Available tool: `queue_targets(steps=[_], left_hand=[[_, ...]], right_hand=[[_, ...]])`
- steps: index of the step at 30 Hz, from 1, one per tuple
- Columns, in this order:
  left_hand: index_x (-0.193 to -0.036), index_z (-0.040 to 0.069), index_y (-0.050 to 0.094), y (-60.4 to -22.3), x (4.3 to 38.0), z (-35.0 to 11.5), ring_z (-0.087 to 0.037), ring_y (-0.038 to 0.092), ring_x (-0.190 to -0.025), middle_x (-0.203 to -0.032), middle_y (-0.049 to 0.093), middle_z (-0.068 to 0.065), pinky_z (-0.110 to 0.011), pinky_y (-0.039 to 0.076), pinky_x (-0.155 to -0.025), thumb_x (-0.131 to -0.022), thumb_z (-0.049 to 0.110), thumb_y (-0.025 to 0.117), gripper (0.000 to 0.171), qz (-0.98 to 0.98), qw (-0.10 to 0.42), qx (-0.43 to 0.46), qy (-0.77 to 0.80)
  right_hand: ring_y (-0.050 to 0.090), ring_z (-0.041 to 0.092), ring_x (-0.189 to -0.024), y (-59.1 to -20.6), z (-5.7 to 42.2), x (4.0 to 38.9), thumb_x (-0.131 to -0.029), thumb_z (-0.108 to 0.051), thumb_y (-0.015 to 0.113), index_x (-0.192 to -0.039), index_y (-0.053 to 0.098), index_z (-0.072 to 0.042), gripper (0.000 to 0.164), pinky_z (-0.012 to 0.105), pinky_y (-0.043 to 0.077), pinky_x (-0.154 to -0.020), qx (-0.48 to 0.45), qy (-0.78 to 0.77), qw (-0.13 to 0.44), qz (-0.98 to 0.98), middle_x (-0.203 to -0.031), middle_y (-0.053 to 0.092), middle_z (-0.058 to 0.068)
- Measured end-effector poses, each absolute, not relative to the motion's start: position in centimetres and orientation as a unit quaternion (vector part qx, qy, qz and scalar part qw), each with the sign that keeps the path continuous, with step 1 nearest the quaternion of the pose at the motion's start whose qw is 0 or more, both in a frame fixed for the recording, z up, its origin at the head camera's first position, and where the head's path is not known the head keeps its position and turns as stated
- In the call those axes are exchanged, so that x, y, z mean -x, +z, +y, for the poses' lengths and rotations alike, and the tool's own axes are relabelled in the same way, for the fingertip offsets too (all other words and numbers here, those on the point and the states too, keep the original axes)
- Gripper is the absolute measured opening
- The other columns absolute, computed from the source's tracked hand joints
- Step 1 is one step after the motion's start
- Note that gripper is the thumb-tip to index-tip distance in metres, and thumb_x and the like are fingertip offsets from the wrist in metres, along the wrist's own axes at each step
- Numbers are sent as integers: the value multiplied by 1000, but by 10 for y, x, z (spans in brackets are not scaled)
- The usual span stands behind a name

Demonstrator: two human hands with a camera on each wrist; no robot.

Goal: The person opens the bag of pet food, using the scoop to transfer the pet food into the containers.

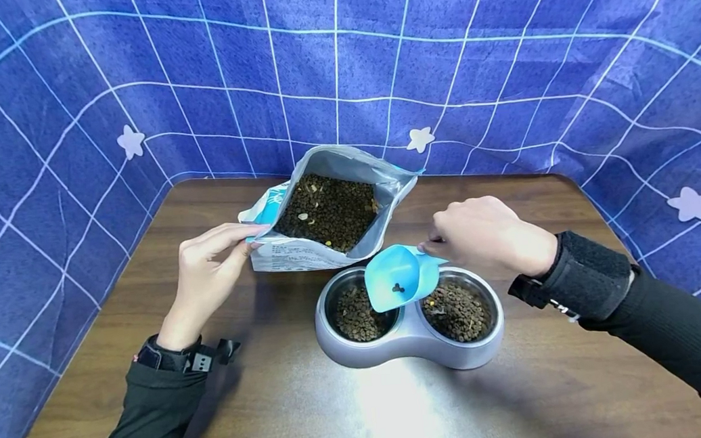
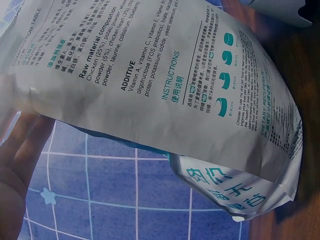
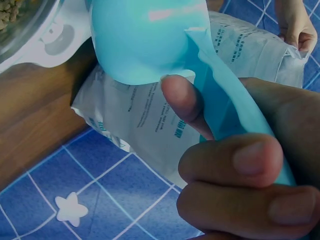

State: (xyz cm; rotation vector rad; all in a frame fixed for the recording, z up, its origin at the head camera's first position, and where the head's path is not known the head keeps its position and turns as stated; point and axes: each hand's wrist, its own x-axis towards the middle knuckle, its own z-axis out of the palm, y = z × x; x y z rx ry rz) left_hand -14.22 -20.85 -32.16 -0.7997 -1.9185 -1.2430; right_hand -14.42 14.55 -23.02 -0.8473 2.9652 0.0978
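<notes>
My left hand [image 1: 210, 273] pinches the left edge of an open pet food bag [image 1: 294, 253], which stands full of brown kibble [image 1: 325, 210]. In the left wrist view the bag's printed panel [image 2: 150, 90] fills most of the frame. My right hand [image 1: 480, 234] grips the handle of a light blue scoop [image 1: 394, 273], fingers curled round it in the right wrist view. Tilted over the middle of a grey double bowl [image 1: 411, 347], the scoop has only a few dark pieces in it. Kibble lies in both the left bowl [image 1: 357, 313] and the right bowl [image 1: 461, 313].
Everything stands on a brown wooden table [image 1: 265, 401]. Behind and at the sides hangs a blue cloth [image 1: 303, 59] with a white grid and stars. The bag stands behind the double bowl, close to the table's back edge.
</notes>
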Motion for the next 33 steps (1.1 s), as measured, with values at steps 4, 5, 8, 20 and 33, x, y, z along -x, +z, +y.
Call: queue_targets(steps=[4, 5, 8, 20, 33], left_hand=[[-99, -8, 78, -322, 142, -209, 3, 69, -99, -105, 73, 19, -17, 52, -92, -87, -14, 71, 15, -741, 351, 310, -482], [-99, -8, 78, -323, 142, -209, 3, 69, -99, -105, 73, 19, -18, 52, -93, -88, -13, 71, 14, -740, 352, 309, -482], [-99, -9, 77, -322, 142, -209, 4, 69, -100, -106, 73, 20, -19, 52, -95, -86, -16, 70, 16, -740, 353, 308, -482], [-98, -9, 77, -321, 141, -207, 5, 69, -100, -106, 71, 23, -20, 52, -97, -78, -28, 66, 30, -745, 352, 306, -476], [-99, -10, 77, -321, 142, -207, 4, 69, -99, -106, 71, 24, -16, 52, -90, -81, -25, 67, 26, -746, 348, 306, -478]], right_hand=[[54, 18, -51, -229, 141, 144, -98, -36, 69, -63, 64, -22, 38, 43, 47, -47, 281, 44, 15, 959, -60, 54, -3], [54, 19, -51, -228, 140, 144, -97, -37, 70, -62, 63, -21, 39, 44, 48, -46, 282, 48, 9, 958, -60, 54, -2], [54, 21, -50, -228, 138, 143, -96, -38, 70, -60, 59, -20, 42, 46, 48, -46, 282, 54, -5, 958, -59, 53, -1], [58, 22, -57, -227, 142, 145, -98, -38, 68, -65, 64, -21, 37, 49, 52, -51, 274, 47, 6, 960, -63, 57, -1], [48, 11, -57, -224, 177, 158, -101, -42, 64, -84, 79, -29, 26, 33, 37, -47, 273, -51, 64, 958, -60, 51, -11]])
